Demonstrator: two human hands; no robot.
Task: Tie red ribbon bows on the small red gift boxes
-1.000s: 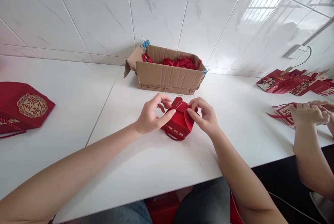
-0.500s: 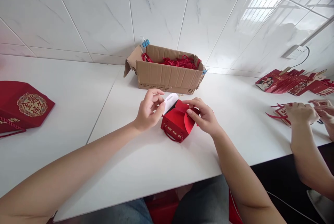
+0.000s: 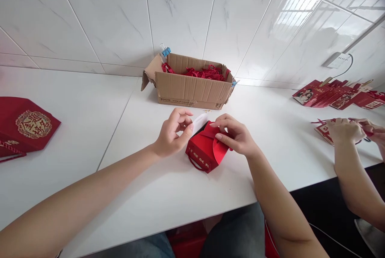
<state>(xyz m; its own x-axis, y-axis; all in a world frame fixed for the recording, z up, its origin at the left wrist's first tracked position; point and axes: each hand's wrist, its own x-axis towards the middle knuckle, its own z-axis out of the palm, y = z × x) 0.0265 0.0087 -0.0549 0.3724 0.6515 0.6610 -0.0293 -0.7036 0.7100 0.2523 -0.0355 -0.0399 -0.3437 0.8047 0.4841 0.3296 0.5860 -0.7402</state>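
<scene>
A small red gift box (image 3: 203,152) with gold lettering and a red cord handle stands on the white table (image 3: 168,194) in front of me. My left hand (image 3: 173,133) pinches its left top flap, whose white inside faces up. My right hand (image 3: 236,136) grips the rounded red flap on the right side, fingers curled over the box top. Both hands are closed on the box.
A cardboard box (image 3: 189,86) filled with red ribbon pieces stands against the tiled wall behind. A flat red bag with a gold emblem (image 3: 25,125) lies at the far left. At right, another person's hands (image 3: 345,132) work on red card; a stack of flat red boxes (image 3: 337,95) lies behind.
My left hand folded the left flap back, so its white inside now shows. My right hand pressed the rounded flap down onto the box. The box sits slightly lower in view.
</scene>
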